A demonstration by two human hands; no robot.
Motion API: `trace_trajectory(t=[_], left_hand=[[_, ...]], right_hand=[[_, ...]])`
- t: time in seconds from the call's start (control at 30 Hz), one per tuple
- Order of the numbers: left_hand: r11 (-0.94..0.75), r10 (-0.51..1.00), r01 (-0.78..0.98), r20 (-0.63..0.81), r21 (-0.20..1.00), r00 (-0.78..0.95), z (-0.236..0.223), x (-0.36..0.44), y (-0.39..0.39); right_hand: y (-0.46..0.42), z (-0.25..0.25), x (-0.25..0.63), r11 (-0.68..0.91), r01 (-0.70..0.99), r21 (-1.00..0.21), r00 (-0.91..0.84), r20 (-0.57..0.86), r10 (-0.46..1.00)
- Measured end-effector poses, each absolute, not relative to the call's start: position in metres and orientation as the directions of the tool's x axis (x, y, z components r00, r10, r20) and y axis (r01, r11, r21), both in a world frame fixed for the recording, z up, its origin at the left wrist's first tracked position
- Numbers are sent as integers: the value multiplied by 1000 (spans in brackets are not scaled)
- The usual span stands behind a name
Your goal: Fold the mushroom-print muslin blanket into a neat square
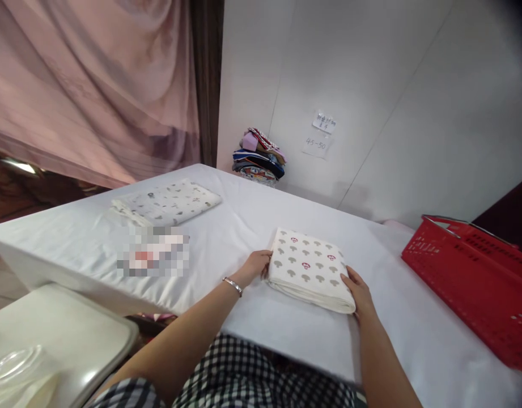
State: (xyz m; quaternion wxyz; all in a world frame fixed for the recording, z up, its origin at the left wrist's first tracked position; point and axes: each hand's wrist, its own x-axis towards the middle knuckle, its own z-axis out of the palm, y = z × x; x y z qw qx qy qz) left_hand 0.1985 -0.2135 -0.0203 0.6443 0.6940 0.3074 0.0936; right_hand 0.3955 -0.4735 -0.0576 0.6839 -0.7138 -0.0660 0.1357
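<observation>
A folded white cloth [308, 262] with grey and red mushroom prints lies on the white-covered table in front of me. At its left edge, my left hand [257, 265] has its fingers curled against the side, the tips partly hidden. My right hand [359, 290] grips the right edge, fingers on top near the corner. Between the two hands the cloth forms a flat, layered square. Farther left rests another folded white cloth [169, 202] with small grey prints, and nearer me is a blurred-out item [154, 254].
A red plastic basket [465, 283] stands at the table's right. Behind the far edge is a stack of folded fabrics [259, 156] by the wall with paper notes [315, 144]. A pink curtain [94, 85] hangs at left, above a pale stool or chair seat [73, 323].
</observation>
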Motion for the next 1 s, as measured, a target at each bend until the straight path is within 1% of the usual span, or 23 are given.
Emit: trace_trajectory(t=[0.07,0.17,0.23,0.43,0.57,0.73,1.0], left_hand=[[-29,542,321,-255,947,801,-21,201,-212],[-213,578,363,-183,907,795,-24,206,-208],[-287,602,399,-160,871,782,-26,211,-204],[-358,638,506,-191,785,746,-24,224,-198],[-382,641,546,-212,745,738,-22,227,-198],[-396,629,545,-214,739,747,-22,226,-196],[-442,574,510,-204,738,793,-25,230,-191]], right_hand=[[-473,-57,395,-63,-80,-995,956,-94,277],[-473,-54,392,-80,-59,-995,960,-79,269],[-472,-51,389,-80,-61,-995,959,-80,270],[-470,-46,384,-75,-66,-995,958,-84,274],[-471,-47,385,-89,-77,-993,958,-98,268],[-471,-50,387,-92,-49,-995,952,-74,296],[-471,-54,391,-59,-34,-998,955,-50,294]])
